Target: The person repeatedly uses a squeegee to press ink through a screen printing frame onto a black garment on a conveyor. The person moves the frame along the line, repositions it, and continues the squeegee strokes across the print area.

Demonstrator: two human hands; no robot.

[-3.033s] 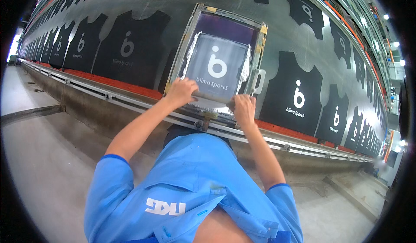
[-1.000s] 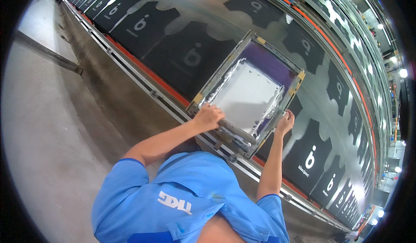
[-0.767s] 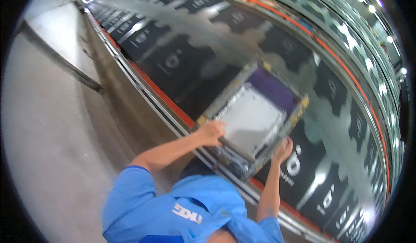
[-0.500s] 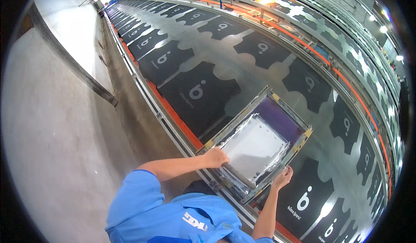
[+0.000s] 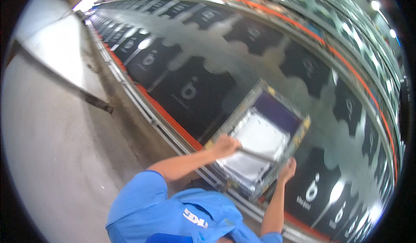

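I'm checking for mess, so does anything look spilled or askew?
Mostly orderly. Inside the grey rectangular frame, the white paste-like layer has ragged edges, which look untidy against the straight sides, though apparently contained. Blur hides any finer flaws on the black vest-shaped fabric pieces.

Blue short-sleeved cloth shirt (image 5: 134, 204): bold white block lettering (image 5: 196, 218) on front. Black flat fabric panel (image 5: 301, 184), lower R: white rounded logo (image 5: 311, 194) w/ dot above, 1 line of small white lettering (image 5: 303, 203) below. Black vest-shaped fabric panel (image 5: 206, 104), L of centre: dim grey logo (image 5: 188, 90), same shape, w/ small text (image 5: 178, 100) under, prob. same wording but v. blurred. Far-row black fabric panels (image 5: 242, 31): faint grey marks (image 5: 254, 32), illegible.
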